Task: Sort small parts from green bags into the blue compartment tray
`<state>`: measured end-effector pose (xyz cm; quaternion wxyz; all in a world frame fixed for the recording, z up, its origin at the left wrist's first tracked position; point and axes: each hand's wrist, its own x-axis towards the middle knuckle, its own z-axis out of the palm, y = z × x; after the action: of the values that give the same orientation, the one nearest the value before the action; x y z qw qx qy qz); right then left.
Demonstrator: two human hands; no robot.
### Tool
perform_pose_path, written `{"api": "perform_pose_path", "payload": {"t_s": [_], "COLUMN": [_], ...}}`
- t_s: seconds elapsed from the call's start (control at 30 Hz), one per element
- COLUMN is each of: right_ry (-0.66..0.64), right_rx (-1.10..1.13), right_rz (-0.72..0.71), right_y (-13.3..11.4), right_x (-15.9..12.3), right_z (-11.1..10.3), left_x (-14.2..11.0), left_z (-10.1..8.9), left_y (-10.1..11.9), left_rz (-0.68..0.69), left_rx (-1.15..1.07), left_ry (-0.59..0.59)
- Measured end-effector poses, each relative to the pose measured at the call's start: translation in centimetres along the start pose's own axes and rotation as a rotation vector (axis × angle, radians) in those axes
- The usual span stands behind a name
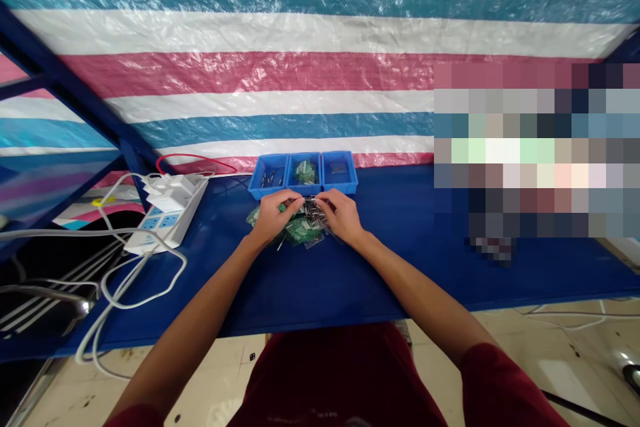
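My left hand (274,215) and my right hand (341,215) meet over the table just in front of three joined blue bins. Fingers and thumbs are closed in a pinch, with a thin metal piece (310,198) held between the two hands; its exact kind is too small to tell. Beneath them spreads a pile of green packets (304,232), partly covered by my hands, with small dark and silvery metal pieces (317,212) by my right fingers. The left bin (255,181) holds a few slim metal pieces, the middle bin (304,189) green packets, the right bin (340,181) small clear packets.
On the left of the blue table (320,293) lies a white power strip (165,223) with plugs and looping white cables (113,307). A striped plastic sheet (300,73) hangs behind. The right side is pixelated. A blue frame post (85,87) slants at left.
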<state>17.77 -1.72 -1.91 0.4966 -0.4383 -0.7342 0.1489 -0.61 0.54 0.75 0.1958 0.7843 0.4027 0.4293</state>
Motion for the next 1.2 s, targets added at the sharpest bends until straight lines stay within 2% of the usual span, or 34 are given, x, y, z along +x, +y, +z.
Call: {"api": "perform_pose_path", "payload": {"t_s": [0.13, 0.27, 0.37, 0.47, 0.83, 1.2], "right_ry": [0.017, 0.030, 0.020, -0.008, -0.033, -0.034], "right_rx": [-0.008, 0.004, 0.002, 0.007, 0.105, 0.065], "right_rz": [0.003, -0.002, 0.015, 0.033, 0.006, 0.027], "right_y": [0.0, 0.1, 0.0, -0.2, -0.2, -0.2], "right_x": [0.0, 0.0, 0.0, -0.1, -0.1, 0.0], "right_z": [0.1, 0.2, 0.1, 0.0, 0.2, 0.2], "left_x": [0.0, -0.1, 0.0, 0.0, -0.3, -0.4], "left_z": [0.2, 0.7, 0.9, 1.1, 1.2, 1.5], "left_y": [-0.1, -0.6, -1.0, -1.0, 0.4, 0.5], "left_rz": [-0.032, -0.146, -0.235, -0.270, -0.219, -0.223], "left_rx": [-0.067, -0.263, -0.448, -0.531, -0.302, -0.375], "left_ry": [0.017, 0.059, 0.013, -0.029, 0.146, 0.183]}}
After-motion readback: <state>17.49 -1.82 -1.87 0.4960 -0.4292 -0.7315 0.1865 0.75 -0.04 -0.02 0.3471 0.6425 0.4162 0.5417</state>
